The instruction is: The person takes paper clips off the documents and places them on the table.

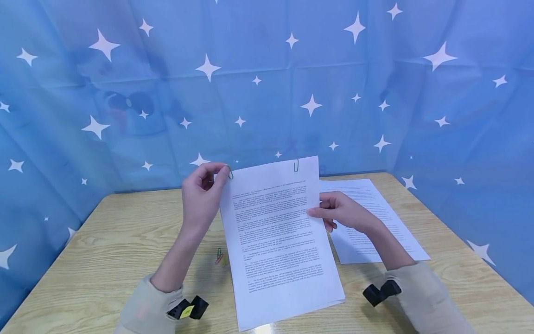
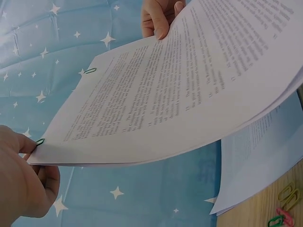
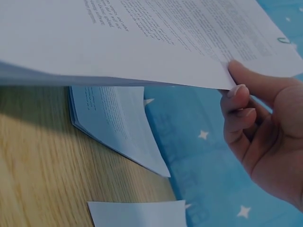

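A sheaf of printed paper is held up, tilted, above the wooden table. My left hand pinches its top left corner, the thumb touching a green paper clip on the top edge. Another green paper clip sits near the top right corner. My right hand grips the right edge, thumb on the printed face and fingers behind, as the right wrist view confirms. Several loose paper clips, green, pink and yellow, lie on the table left of the sheaf.
Behind my right hand, more printed paper lies on the wooden table. A stack of sheets and a separate white sheet show in the right wrist view. A blue star-patterned curtain hangs around the table.
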The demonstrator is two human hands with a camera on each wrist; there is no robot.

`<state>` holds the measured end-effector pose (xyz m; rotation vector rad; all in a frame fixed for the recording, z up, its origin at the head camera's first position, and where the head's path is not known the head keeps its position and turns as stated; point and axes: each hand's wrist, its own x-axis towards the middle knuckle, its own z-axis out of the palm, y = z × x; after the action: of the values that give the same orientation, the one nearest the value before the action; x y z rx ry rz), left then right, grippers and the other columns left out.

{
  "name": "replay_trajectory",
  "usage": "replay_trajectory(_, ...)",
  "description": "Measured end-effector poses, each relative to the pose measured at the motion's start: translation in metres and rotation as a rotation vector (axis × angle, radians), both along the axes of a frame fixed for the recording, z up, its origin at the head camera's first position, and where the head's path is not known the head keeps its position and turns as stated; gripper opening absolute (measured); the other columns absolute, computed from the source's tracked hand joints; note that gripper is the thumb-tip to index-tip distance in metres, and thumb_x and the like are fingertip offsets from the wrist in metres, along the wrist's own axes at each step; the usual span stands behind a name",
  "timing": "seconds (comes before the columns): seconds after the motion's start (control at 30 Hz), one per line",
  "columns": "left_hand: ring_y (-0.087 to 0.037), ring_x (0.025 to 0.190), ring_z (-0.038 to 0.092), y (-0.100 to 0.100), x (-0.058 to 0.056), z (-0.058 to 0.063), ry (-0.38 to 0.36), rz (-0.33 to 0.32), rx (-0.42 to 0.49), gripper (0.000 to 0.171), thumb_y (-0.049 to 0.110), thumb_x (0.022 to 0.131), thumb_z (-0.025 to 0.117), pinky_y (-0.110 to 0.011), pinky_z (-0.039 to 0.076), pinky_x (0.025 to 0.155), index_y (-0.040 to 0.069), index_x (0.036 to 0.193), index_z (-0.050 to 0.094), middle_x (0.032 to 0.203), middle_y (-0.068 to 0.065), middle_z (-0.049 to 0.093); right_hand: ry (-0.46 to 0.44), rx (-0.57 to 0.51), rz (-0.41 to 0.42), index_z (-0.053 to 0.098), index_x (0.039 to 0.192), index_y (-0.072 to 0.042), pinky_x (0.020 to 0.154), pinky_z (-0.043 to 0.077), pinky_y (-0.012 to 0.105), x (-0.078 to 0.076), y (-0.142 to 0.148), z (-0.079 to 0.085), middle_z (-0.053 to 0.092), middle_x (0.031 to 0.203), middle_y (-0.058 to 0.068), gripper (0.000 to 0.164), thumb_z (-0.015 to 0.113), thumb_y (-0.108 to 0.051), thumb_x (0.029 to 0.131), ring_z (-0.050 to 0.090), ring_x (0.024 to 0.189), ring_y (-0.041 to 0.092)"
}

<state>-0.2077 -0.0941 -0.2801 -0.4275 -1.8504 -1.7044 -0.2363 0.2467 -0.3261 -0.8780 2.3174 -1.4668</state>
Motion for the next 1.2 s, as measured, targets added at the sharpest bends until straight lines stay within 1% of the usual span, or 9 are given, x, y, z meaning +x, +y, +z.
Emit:
replay_trajectory(0.1,-0.016,0.073,0.058,-0.003,0.001,0.003,0.029,0.015,0.004,0.012,0.005,0.096,0.068,-0.020,0.046,0.064,-0.004,0.103,0.072,0.092,-0.012,0.068,0.001,0.009,-0.003,0.065,0.124,-0.007,0.044,0.043,0.029,-0.001,0.001,-0.001,0.070,0.080,0.015,0.024,0.062,-0.017,0.102,0.049,0.050,0.045)
replay_trajectory(0.17,-0.016,0.072,0.059,-0.007,0.001,0.005,0.044,0.011,0.016,0.012,0.004,0.096,0.068,-0.021,0.048,0.064,-0.006,0.103,0.071,0.090,-0.012,0.068,-0.001,0.015,-0.009,0.066,0.123,-0.008,0.043,0.042,0.030,-0.001,0.001,-0.001,0.070,0.080,0.015,0.023,0.062,-0.017,0.102,0.047,0.053,0.050)
replay_trajectory(0.33,-0.018,0.073,0.065,-0.015,0.001,0.010,0.049,-0.013,0.044,0.013,0.005,0.097,0.067,-0.022,0.052,0.065,-0.006,0.105,0.070,0.088,-0.009,0.069,-0.002,0.020,-0.024,0.066,0.124,-0.008,0.043,0.043,0.038,-0.001,0.004,0.000,0.071,0.083,0.014,0.024,0.062,-0.018,0.102,0.045,0.055,0.054)
replay_trajectory(0.43,-0.018,0.074,0.066,-0.020,0.002,0.011,0.035,-0.023,0.036,0.015,0.006,0.098,0.067,-0.022,0.053,0.067,-0.006,0.106,0.070,0.088,-0.007,0.069,-0.001,0.015,-0.026,0.065,0.123,-0.008,0.044,0.044,0.038,-0.001,0.006,0.001,0.070,0.082,0.015,0.023,0.062,-0.017,0.102,0.047,0.052,0.047)
replay_trajectory(0.6,-0.016,0.075,0.067,-0.025,0.004,0.013,-0.011,-0.030,0.028,0.017,0.009,0.099,0.066,-0.022,0.056,0.072,-0.005,0.108,0.069,0.089,-0.002,0.069,0.005,0.010,-0.023,0.065,0.124,-0.008,0.045,0.044,0.029,-0.002,0.007,0.001,0.071,0.085,0.015,0.024,0.062,-0.016,0.102,0.052,0.048,0.027)
replay_trajectory(0.63,-0.015,0.075,0.067,-0.026,0.005,0.014,-0.022,-0.031,0.028,0.017,0.009,0.099,0.065,-0.023,0.056,0.073,-0.005,0.108,0.069,0.089,-0.001,0.069,0.003,0.008,-0.026,0.065,0.125,-0.008,0.045,0.043,0.028,-0.001,0.007,0.001,0.072,0.087,0.015,0.024,0.063,-0.016,0.102,0.052,0.048,0.026)
replay_trajectory(0.83,-0.015,0.074,0.065,-0.034,0.009,0.011,-0.082,-0.035,-0.001,0.017,0.010,0.099,0.065,-0.024,0.057,0.072,-0.005,0.107,0.069,0.088,-0.006,0.069,-0.003,0.010,-0.049,0.066,0.123,-0.009,0.044,0.042,0.027,-0.002,0.008,0.002,0.072,0.086,0.015,0.024,0.064,-0.017,0.101,0.052,0.048,0.025)
replay_trajectory(1.0,-0.014,0.074,0.065,-0.039,0.013,0.006,-0.136,-0.036,-0.056,0.018,0.011,0.099,0.065,-0.023,0.057,0.072,-0.005,0.107,0.069,0.086,-0.002,0.069,-0.011,0.009,-0.056,0.066,0.123,-0.009,0.045,0.042,0.027,-0.001,0.009,0.003,0.072,0.086,0.015,0.024,0.064,-0.018,0.101,0.052,0.048,0.025)
replay_trajectory(1.2,-0.012,0.076,0.066,-0.046,0.015,-0.002,-0.207,-0.029,-0.136,0.020,0.014,0.100,0.066,-0.022,0.057,0.073,-0.005,0.109,0.069,0.092,-0.015,0.069,-0.013,0.008,-0.060,0.066,0.125,-0.008,0.046,0.044,0.028,0.000,0.009,0.005,0.073,0.088,0.015,0.026,0.064,-0.018,0.101,0.051,0.049,0.024)
